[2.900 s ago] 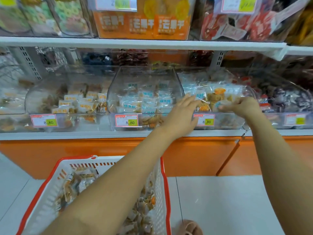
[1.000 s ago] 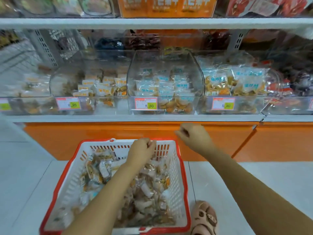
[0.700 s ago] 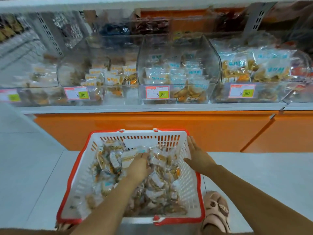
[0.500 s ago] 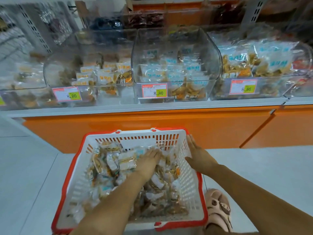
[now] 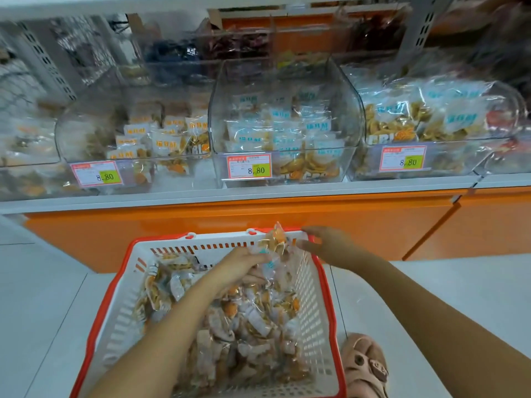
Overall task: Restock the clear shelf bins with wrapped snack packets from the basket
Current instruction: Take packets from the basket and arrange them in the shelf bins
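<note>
I see the fingers of the person's left hand [image 5: 244, 264] curled around a handful of packets [image 5: 274, 244], clear wrappers with golden snacks inside, held just above the heap near the far right corner of the basket [image 5: 178, 248]. The right hand [image 5: 330, 248] reaches in from the right, its fingers [image 5: 309, 231] straight and slightly spread toward that handful; I cannot tell whether they touch the wrappers. Below both hands, the white basket with a red rim sits on the pale floor [image 5: 43, 297], about half full of loose packets [image 5: 253, 326]. A foot in a pink sandal [image 5: 363, 366] stands just beside its right side. Beyond the basket, above an orange base panel [image 5: 172, 222], a white shelf [image 5: 258, 191] carries a row of clear bins [image 5: 284, 81] holding similar packets, each with a price tag [image 5: 248, 167] reading 8.80.
</note>
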Available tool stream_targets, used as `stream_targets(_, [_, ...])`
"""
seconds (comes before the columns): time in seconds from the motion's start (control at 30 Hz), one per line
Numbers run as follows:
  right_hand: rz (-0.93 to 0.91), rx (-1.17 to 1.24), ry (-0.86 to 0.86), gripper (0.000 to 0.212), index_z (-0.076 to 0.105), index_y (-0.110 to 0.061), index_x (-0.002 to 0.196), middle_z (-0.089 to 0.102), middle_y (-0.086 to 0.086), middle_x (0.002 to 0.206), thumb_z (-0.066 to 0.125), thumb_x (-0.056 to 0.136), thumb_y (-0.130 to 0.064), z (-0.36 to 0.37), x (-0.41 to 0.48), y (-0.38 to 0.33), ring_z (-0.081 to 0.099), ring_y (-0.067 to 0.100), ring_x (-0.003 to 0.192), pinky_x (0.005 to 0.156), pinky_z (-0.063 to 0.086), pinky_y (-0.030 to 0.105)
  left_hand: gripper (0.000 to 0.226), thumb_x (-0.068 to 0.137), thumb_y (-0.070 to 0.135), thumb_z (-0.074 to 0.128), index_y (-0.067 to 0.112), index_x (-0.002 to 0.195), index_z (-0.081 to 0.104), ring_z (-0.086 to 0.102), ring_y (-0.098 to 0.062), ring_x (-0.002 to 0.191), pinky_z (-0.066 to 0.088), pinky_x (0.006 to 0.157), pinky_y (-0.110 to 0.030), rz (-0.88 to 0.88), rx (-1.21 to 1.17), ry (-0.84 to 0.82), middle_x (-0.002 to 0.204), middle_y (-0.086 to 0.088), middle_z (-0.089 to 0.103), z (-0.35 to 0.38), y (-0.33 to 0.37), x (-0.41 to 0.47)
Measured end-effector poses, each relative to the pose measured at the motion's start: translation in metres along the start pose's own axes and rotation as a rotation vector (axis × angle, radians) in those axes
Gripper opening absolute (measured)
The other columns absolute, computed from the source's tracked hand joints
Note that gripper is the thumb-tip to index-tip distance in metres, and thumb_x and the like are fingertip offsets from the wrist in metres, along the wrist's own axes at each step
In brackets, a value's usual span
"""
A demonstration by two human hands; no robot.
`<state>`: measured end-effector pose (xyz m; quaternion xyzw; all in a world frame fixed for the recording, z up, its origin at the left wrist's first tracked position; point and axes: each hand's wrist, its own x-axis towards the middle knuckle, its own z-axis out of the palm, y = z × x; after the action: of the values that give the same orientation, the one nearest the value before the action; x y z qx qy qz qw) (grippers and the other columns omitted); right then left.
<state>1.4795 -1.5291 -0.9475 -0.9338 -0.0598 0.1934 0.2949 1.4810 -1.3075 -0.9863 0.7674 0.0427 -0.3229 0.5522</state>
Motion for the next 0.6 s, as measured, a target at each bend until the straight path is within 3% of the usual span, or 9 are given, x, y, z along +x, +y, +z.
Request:
stream_targets(0.1, [-0.072,0.487,-0.145,0.037,0.065,-0.019,0.119,0.069,0.0,0.112,0.056,0.092,-0.042,-0.038,-0.01,-0.03,0.066,0.013,0.102,0.095,0.051,0.031,0.029,0.088,0.024,0.061,0.002,0.108,0.059,0.07,-0.023,0.068,0.06,0.071,-0.032,0.055,-0.287,-0.154,0.08,-0.018,0.072,-0.001,0.038,-0.029])
stream_targets(0.2, [-0.109,0.521,-0.145,0.027,0.068,-0.008,0.099,0.068,-0.003,0.082,0.066,0.088,-0.033,-0.074,-0.02,-0.044,0.065,0.01,0.073,0.076,0.053,0.027,0.044,0.082,0.036,0.057,0.002,0.11,0.06,0.069,-0.022,0.072,0.058,0.069,-0.028,0.147,-0.267,-0.198,0.095,-0.022,0.07,0.003,0.068,-0.046])
stream_targets(0.27, [-0.124,0.535,-0.167,0.019,0.064,-0.008,0.082,0.06,-0.007,0.067,0.068,0.087,-0.025,-0.097,-0.025,-0.047,0.056,0.006,0.061,0.066,0.045,0.021,0.048,0.083,0.05,0.051,0.009,0.103,0.066,0.066,-0.021,0.078,0.055,0.076,-0.027,0.221,-0.146,-0.073,0.093,-0.013,0.069,0.007,0.081,-0.05])
stream_targets(0.33, [-0.096,0.553,-0.248,0.007,0.062,-0.011,0.083,0.066,-0.007,0.068,0.068,0.086,-0.011,-0.119,-0.032,-0.045,0.064,0.006,0.066,0.066,0.05,0.02,0.047,0.091,0.054,0.043,0.017,0.093,0.072,0.069,-0.019,0.083,0.052,0.084,-0.029,0.312,-0.051,0.113,0.09,-0.004,0.073,0.015,0.096,-0.052])
stream_targets(0.37, [-0.083,0.511,-0.284,0.012,0.061,-0.01,0.091,0.067,-0.006,0.07,0.07,0.083,-0.007,-0.129,-0.036,-0.045,0.066,0.008,0.07,0.069,0.054,0.021,0.044,0.094,0.049,0.042,0.018,0.088,0.073,0.071,-0.017,0.082,0.052,0.082,-0.03,0.359,-0.054,0.176,0.086,-0.002,0.075,0.021,0.105,-0.054])
stream_targets(0.47, [-0.094,0.283,-0.279,0.036,0.06,-0.011,0.106,0.068,-0.009,0.082,0.079,0.076,-0.015,-0.154,-0.048,-0.044,0.068,0.012,0.083,0.083,0.056,0.028,0.038,0.095,0.035,0.051,0.014,0.067,0.068,0.065,-0.009,0.057,0.05,0.055,-0.023,0.533,0.026,0.311,0.061,0.004,0.068,0.043,0.135,-0.057])
stream_targets(0.53, [-0.128,0.203,-0.193,0.031,0.066,-0.017,0.098,0.069,-0.011,0.084,0.082,0.073,-0.025,-0.169,-0.058,-0.048,0.067,0.013,0.084,0.081,0.054,0.03,0.042,0.092,0.034,0.059,0.01,0.058,0.063,0.052,-0.008,0.043,0.045,0.044,-0.024,0.676,0.121,0.381,0.049,0.003,0.057,0.058,0.157,-0.056])
stream_targets(0.6, [-0.16,0.185,-0.124,0.019,0.066,-0.018,0.084,0.066,-0.011,0.07,0.081,0.074,-0.023,-0.19,-0.069,-0.048,0.061,0.007,0.069,0.072,0.05,0.028,0.044,0.089,0.035,0.064,0.005,0.057,0.061,0.043,-0.004,0.041,0.035,0.042,-0.017,0.777,0.167,0.439,0.049,-0.002,0.049,0.072,0.186,-0.052])
